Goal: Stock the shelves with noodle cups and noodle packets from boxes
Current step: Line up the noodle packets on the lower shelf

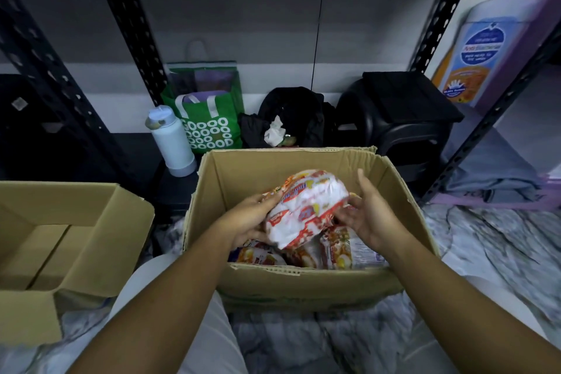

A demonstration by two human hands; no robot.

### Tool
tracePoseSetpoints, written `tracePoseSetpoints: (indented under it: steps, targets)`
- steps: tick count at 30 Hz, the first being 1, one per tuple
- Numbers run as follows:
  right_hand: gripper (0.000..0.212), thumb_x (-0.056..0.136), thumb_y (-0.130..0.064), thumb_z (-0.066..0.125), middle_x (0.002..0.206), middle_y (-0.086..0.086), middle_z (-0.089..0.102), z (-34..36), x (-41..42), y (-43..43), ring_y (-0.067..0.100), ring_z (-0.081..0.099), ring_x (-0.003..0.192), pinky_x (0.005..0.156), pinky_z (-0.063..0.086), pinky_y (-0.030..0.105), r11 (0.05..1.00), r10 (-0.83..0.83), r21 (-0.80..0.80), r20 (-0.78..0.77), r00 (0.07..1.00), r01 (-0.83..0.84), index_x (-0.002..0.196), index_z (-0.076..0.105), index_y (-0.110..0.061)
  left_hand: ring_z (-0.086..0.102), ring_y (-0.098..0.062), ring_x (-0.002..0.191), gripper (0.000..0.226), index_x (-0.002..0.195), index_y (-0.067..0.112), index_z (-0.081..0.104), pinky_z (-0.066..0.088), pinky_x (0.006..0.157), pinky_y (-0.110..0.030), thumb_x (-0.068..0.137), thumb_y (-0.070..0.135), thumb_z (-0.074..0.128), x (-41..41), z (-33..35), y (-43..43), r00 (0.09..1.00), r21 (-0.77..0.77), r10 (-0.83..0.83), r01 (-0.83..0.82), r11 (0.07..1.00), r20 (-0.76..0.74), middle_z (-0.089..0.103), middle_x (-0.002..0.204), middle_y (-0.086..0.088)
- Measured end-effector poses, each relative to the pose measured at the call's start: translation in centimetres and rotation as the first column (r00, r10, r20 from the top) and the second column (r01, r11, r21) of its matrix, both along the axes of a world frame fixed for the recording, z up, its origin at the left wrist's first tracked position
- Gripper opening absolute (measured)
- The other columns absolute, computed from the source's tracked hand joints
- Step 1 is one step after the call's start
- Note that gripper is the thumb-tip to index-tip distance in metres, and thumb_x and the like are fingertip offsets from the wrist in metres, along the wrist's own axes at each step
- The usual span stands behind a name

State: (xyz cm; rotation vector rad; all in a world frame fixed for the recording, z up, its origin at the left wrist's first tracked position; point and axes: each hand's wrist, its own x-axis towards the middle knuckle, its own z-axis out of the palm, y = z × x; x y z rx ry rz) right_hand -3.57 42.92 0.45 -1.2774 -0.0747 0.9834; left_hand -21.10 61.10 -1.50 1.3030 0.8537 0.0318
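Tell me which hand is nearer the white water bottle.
Left. The left hand grips the noodle pack on the side towards the water bottle; the right hand touches its opposite end, farther away.

both forearms (170, 291) are bare to past the elbows. pale grey-white trousers (209, 331) cover the legs, one knee showing left of the cardboard box (303, 288), one right.
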Motion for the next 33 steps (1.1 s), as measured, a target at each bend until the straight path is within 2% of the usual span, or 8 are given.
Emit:
tracePoseSetpoints:
  steps: [5, 8, 13, 17, 21, 25, 28, 33]
  targets:
    - [0.096, 0.084, -0.029, 0.083, 0.147, 0.002, 0.055, -0.4, -1.4, -0.2, 0.020, 0.066, 0.119, 0.094, 0.057, 0.041, 0.993, 0.114, -0.011, 0.292, 0.950, -0.116, 0.155, 0.022, -0.047, 0.074, -0.032, 0.105, 0.032, 0.133, 0.007, 0.060, 0.062, 0.090, -0.044, 0.104, 0.022, 0.061, -0.2, -1.2, -0.3, 0.944, -0.091, -0.312, 0.303, 0.949, -0.104, 0.065, 0.137, -0.013]
    - [0.108, 0.076, -0.025, 0.091, 0.151, -0.003, 0.050, -0.6, -2.2, 0.8, 0.011, 0.061, 0.127, 0.107, 0.051, 0.039, 0.940, 0.337, -0.241, 0.565, 0.753, -0.240, 0.155, 0.019, -0.045, 0.073, -0.027, 0.107, 0.035, 0.140, 0.011, 0.058, 0.062, 0.082, -0.035, 0.106, 0.004, 0.051, -0.6, -2.0, -0.5, 0.877, -0.045, -0.460, 0.459, 0.887, -0.140, 0.063, 0.140, -0.005]
    - [0.112, 0.071, -0.008, 0.089, 0.152, 0.001, 0.037, -1.1, -2.9, 2.6, 0.017, 0.043, 0.137, 0.111, 0.041, 0.030, 0.893, 0.440, -0.420, 0.731, 0.521, -0.164, 0.158, 0.021, -0.028, 0.069, -0.026, 0.104, 0.023, 0.117, 0.017, 0.072, 0.058, 0.092, -0.041, 0.099, 0.005, 0.062, -0.8, -1.5, 0.0, 0.906, 0.442, -0.332, 0.418, 0.793, -0.261, 0.070, 0.117, -0.003]
    - [0.110, 0.073, 0.004, 0.082, 0.134, -0.015, 0.048, -0.1, -2.6, 1.9, -0.002, 0.059, 0.115, 0.093, 0.055, 0.026, 0.830, 0.552, -0.420, 0.711, 0.435, -0.367, 0.155, 0.021, -0.036, 0.033, -0.015, 0.144, 0.093, 0.158, 0.035, 0.031, 0.031, 0.117, -0.038, 0.083, 0.014, 0.082, -1.0, 2.0, 0.1, 0.975, 0.791, -0.205, 0.189, 0.582, -0.082, 0.030, 0.159, 0.005]
    - [0.109, 0.077, -0.015, 0.088, 0.153, -0.008, 0.039, 0.7, -2.5, 2.5, 0.008, 0.043, 0.137, 0.106, 0.050, 0.037, 0.792, 0.603, -0.486, 0.720, 0.344, -0.369, 0.154, 0.018, -0.047, 0.010, -0.017, 0.158, 0.123, 0.162, 0.044, 0.003, 0.013, 0.127, -0.046, 0.076, 0.029, 0.089, -1.6, 2.4, 2.5, 0.780, 0.811, -0.434, 0.561, 0.165, -0.451, 0.009, 0.171, 0.012]
    - [0.082, 0.082, -0.072, 0.067, 0.147, -0.002, 0.054, -0.2, -2.0, 2.3, 0.021, 0.051, 0.135, 0.108, 0.045, 0.043, 0.638, 0.769, -0.720, 0.609, 0.192, -0.274, 0.148, 0.044, -0.028, 0.032, -0.021, 0.148, 0.116, 0.163, 0.036, 0.008, 0.032, 0.119, -0.041, 0.077, 0.053, 0.084, -1.7, 0.6, 2.6, 0.631, 0.675, -0.471, 0.732, 0.095, -0.617, 0.027, 0.167, 0.002]
    - [0.100, 0.071, -0.102, 0.027, 0.137, 0.000, 0.062, -1.5, -1.5, 0.3, 0.025, 0.056, 0.126, 0.110, 0.039, 0.051, 0.454, 0.890, -0.873, 0.438, 0.125, -0.178, 0.129, 0.062, -0.029, 0.023, -0.026, 0.148, 0.125, 0.160, 0.045, -0.004, 0.028, 0.116, -0.052, 0.070, 0.073, 0.078, -0.7, -0.4, 1.0, 0.548, 0.605, -0.366, 0.794, -0.056, -0.753, 0.019, 0.166, -0.002]
    - [0.076, 0.092, -0.064, 0.060, 0.166, 0.000, 0.024, -3.5, 0.7, -3.7, 0.028, 0.031, 0.149, 0.122, 0.028, 0.044, 0.384, 0.923, -0.898, 0.370, 0.106, -0.214, 0.157, 0.031, -0.038, -0.005, -0.028, 0.156, 0.141, 0.162, 0.040, -0.006, 0.008, 0.124, -0.055, 0.059, 0.076, 0.083, 1.1, -1.3, 0.4, 0.535, 0.585, -0.339, 0.809, -0.060, -0.774, -0.010, 0.171, -0.007]
